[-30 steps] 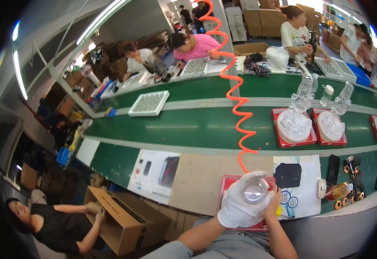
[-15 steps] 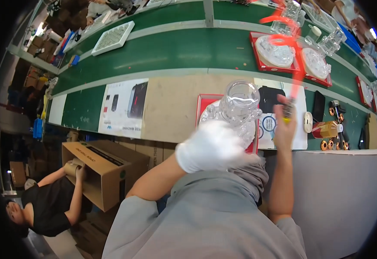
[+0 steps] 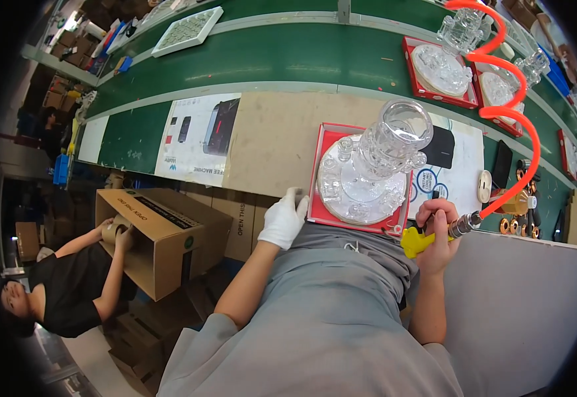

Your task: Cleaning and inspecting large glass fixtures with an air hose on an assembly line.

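A clear plastic assembly with a round base and an upright cylinder (image 3: pixel 375 165) stands on a red tray (image 3: pixel 317 178) at the near edge of the bench. My left hand (image 3: pixel 285 218), in a white glove, rests open on the bench edge just left of the tray, holding nothing. My bare right hand (image 3: pixel 437 231) grips a yellow air tool (image 3: pixel 422 241) at the tray's right corner. An orange coiled hose (image 3: pixel 508 119) runs from the tool up and away.
A green conveyor (image 3: pixel 268 59) carries more red trays with clear parts (image 3: pixel 440 69). Printed sheets (image 3: pixel 199 135) lie on the brown bench top. Small parts and dark items (image 3: pixel 520 221) sit at the right. Below left, a person tapes a cardboard box (image 3: pixel 153 231).
The view has tilted further down. My left hand has let go of the clear assembly, which now stands on the red tray, and dropped to the bench edge. My right hand keeps the tool.
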`<state>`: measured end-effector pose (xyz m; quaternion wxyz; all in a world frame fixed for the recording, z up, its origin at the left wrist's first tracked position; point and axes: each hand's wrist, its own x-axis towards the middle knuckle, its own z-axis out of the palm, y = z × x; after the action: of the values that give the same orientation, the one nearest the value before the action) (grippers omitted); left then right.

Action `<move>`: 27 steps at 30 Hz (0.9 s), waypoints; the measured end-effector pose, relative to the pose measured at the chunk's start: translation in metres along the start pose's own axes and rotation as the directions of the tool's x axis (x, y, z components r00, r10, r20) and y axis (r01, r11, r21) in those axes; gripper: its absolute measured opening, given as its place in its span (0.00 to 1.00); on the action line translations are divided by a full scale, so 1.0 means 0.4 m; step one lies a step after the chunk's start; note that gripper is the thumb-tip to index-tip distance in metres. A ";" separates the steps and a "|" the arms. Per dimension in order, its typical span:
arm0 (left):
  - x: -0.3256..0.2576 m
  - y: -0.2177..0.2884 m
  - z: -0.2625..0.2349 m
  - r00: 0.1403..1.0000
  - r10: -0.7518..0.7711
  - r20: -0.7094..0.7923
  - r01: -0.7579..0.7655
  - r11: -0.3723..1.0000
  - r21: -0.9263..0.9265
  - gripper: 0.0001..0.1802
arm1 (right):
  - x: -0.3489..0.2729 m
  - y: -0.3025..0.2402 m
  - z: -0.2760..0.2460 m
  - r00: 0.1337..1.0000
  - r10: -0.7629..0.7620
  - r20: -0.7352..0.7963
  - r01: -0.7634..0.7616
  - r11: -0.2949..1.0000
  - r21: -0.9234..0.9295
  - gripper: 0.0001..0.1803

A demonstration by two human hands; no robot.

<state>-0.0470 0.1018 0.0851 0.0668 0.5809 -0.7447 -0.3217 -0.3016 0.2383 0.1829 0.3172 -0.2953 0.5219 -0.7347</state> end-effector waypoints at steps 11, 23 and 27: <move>0.022 0.045 0.062 0.997 0.049 0.055 -0.062 0.964 0.260 0.29 | -0.019 0.048 0.040 0.987 -0.138 0.081 0.124 0.980 0.156 0.11; 0.028 0.037 0.080 0.996 0.075 0.044 -0.086 0.929 0.360 0.25 | 0.118 -0.007 -0.082 0.960 -0.200 -0.197 0.219 0.972 0.080 0.11; 0.016 0.044 0.067 0.996 0.091 0.006 -0.087 0.923 0.375 0.24 | 0.201 0.014 -0.076 0.940 -0.274 -0.203 0.289 0.956 0.044 0.11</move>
<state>-0.0762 0.1087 0.0722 -0.0266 0.5503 -0.8177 -0.1670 -0.3743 0.1921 0.1775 0.1667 -0.2817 0.4757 -0.8165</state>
